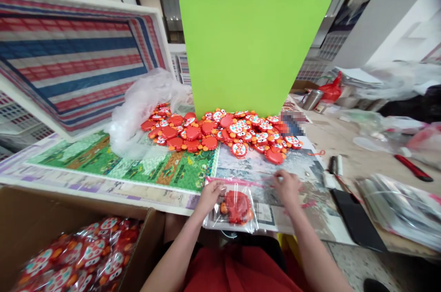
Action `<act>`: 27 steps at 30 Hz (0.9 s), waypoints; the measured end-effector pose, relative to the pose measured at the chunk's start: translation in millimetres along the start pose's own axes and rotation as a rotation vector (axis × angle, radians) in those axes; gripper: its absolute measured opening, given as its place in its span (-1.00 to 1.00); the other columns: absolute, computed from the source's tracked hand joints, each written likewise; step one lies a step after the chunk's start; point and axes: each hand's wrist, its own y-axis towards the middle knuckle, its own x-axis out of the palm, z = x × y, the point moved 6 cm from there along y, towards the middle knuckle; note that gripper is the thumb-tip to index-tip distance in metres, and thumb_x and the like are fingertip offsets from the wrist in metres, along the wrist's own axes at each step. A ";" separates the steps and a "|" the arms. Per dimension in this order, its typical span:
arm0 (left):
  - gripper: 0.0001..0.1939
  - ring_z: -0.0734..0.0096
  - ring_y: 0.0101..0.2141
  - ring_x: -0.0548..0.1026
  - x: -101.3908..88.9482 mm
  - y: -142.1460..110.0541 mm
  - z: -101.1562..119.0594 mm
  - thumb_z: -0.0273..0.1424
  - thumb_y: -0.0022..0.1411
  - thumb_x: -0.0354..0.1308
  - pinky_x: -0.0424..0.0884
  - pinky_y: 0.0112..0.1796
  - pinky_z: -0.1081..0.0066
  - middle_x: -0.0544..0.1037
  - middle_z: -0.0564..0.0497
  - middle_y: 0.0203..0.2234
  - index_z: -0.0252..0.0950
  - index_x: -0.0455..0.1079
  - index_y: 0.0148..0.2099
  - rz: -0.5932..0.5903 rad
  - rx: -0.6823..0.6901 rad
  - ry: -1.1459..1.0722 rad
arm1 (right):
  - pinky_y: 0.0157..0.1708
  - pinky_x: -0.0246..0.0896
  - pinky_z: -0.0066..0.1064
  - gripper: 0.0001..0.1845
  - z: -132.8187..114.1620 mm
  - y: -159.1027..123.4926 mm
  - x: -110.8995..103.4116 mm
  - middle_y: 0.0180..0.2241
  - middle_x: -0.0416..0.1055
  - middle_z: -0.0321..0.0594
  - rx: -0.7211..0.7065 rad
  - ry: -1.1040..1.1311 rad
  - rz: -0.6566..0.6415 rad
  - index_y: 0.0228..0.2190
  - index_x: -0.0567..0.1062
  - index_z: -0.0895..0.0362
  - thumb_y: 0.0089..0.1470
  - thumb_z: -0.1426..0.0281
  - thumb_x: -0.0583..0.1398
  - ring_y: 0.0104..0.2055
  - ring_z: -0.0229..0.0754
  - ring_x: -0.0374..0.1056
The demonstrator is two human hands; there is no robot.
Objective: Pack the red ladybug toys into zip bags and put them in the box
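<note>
A clear zip bag (pixel 218 223) with a pink strip along its top lies at the table's front edge. Inside it sits a red toy crab (pixel 237 207) with orange claws, its plain red side up. My left hand (pixel 211 195) pinches the bag's upper left corner. To the right of the bag, my right hand (pixel 287 186) is closed with thumb and finger together. Blur hides what, if anything, is between those fingertips. Beyond both hands lies a heap of loose red crab toys (pixel 237 131), some with white spotted faces up.
A cardboard box (pixel 151 227) of bagged crabs stands at lower left. Behind the heap rises a green board (pixel 251 53). A striped-lined crate (pixel 79 62) and crumpled plastic (pixel 134 113) are at left. A black phone-like slab (pixel 358 218) and red cutter (pixel 413 168) lie right.
</note>
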 end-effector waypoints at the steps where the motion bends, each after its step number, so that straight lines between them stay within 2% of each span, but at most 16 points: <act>1: -0.79 0.31 -0.36 0.56 -2.5 1.8 -3.6 -0.30 0.10 0.20 0.44 -0.37 0.39 0.59 -0.04 -0.35 -0.31 0.41 -0.22 0.005 -0.012 -0.033 | -0.21 0.03 -0.15 -0.77 30.0 -0.1 -7.3 -0.45 0.48 -0.07 0.061 -0.070 0.011 -0.42 0.56 0.10 0.00 0.34 0.10 -0.26 0.06 0.28; 2: -0.78 0.32 -0.37 0.56 -4.4 2.9 -5.5 -0.29 0.07 0.23 0.44 -0.37 0.40 0.58 -0.03 -0.37 -0.31 0.41 -0.24 0.002 -0.011 -0.055 | -0.20 0.03 -0.11 -0.75 54.7 -1.2 -14.1 -0.42 0.48 -0.05 0.082 -0.117 0.008 -0.41 0.57 0.09 -0.01 0.36 0.08 -0.23 0.10 0.29; 4: -0.74 0.34 -0.38 0.54 -6.3 3.3 -6.4 -0.27 0.03 0.27 0.44 -0.36 0.40 0.58 -0.02 -0.39 -0.31 0.40 -0.27 -0.016 -0.011 -0.086 | -0.18 0.05 -0.05 -0.70 86.7 -4.8 -27.2 -0.28 0.50 0.00 0.078 -0.167 0.016 -0.39 0.61 0.07 -0.03 0.41 0.07 -0.16 0.15 0.28; 6: -0.71 0.36 -0.39 0.54 -6.8 1.7 -5.1 -0.24 0.00 0.30 0.44 -0.36 0.41 0.57 -0.03 -0.39 -0.32 0.40 -0.29 -0.039 -0.022 -0.115 | -0.14 0.06 -0.03 -0.64 92.6 -8.3 -38.4 -0.13 0.47 0.02 0.051 -0.168 0.071 -0.32 0.63 0.07 -0.07 0.46 0.07 -0.11 0.16 0.26; 8: -0.69 0.37 -0.39 0.53 -6.8 -0.7 -2.3 -0.21 0.00 0.31 0.44 -0.37 0.42 0.56 -0.03 -0.40 -0.33 0.39 -0.31 -0.061 -0.028 -0.142 | -0.11 0.11 -0.06 -0.59 74.1 -10.7 -40.9 -0.12 0.44 0.04 0.009 -0.089 0.104 -0.24 0.61 0.11 -0.08 0.47 0.06 -0.12 0.10 0.28; 10: -0.67 0.39 -0.40 0.52 -7.1 -3.1 0.0 -0.19 0.00 0.32 0.43 -0.38 0.42 0.55 -0.02 -0.41 -0.34 0.39 -0.31 -0.074 -0.038 -0.160 | -0.14 0.18 -0.14 -0.61 38.6 -12.9 -28.8 -0.23 0.46 0.02 -0.040 0.089 0.029 -0.23 0.60 0.17 -0.02 0.41 0.04 -0.21 0.02 0.33; 14: -0.61 0.39 -0.39 0.52 -8.5 -6.1 -0.3 -0.15 -0.02 0.35 0.43 -0.37 0.41 0.57 -0.05 -0.38 -0.35 0.38 -0.30 -0.084 -0.077 -0.178 | -0.35 0.23 -0.29 -0.66 -43.7 -28.8 25.3 -0.44 0.49 -0.15 -0.071 0.516 -0.409 -0.33 0.56 0.13 0.07 0.20 0.09 -0.40 -0.10 0.35; 16: -0.58 0.38 -0.39 0.53 -8.9 -6.5 -0.9 -0.13 -0.05 0.37 0.44 -0.37 0.40 0.57 -0.06 -0.38 -0.34 0.37 -0.31 -0.098 -0.075 -0.200 | -0.49 0.16 -0.37 -0.69 -68.5 -38.3 45.2 -0.53 0.45 -0.25 -0.020 0.691 -0.549 -0.35 0.53 0.13 0.01 0.18 0.13 -0.51 -0.19 0.28; 19: -0.57 0.37 -0.39 0.55 -9.8 -6.6 -2.2 -0.14 -0.07 0.38 0.46 -0.34 0.39 0.57 -0.05 -0.39 -0.35 0.39 -0.28 -0.115 -0.079 -0.257 | -0.58 0.04 -0.45 -0.74 -76.9 -42.3 55.2 -0.59 0.37 -0.34 0.075 0.887 -0.599 -0.40 0.47 0.13 -0.10 0.21 0.19 -0.60 -0.29 0.17; 23: -0.58 0.33 -0.32 0.57 -9.4 -7.0 -3.0 -0.24 -0.07 0.37 0.49 -0.27 0.35 0.59 -0.08 -0.33 -0.34 0.46 -0.17 -0.131 -0.111 -0.287 | -0.56 -0.01 -0.46 -0.78 -65.3 -38.6 49.5 -0.62 0.32 -0.37 0.140 1.005 -0.615 -0.44 0.48 0.13 -0.15 0.24 0.22 -0.61 -0.32 0.11; 27: -0.77 0.29 -0.32 0.57 -9.3 -7.6 0.8 -0.28 -0.03 0.29 0.50 -0.30 0.34 0.57 -0.05 -0.41 -0.34 0.44 -0.37 -0.113 -0.101 -0.287 | -0.57 -0.05 -0.46 -0.83 -57.4 -38.7 48.6 -0.66 0.29 -0.38 0.194 0.991 -0.634 -0.53 0.48 0.14 -0.16 0.29 0.20 -0.63 -0.34 0.07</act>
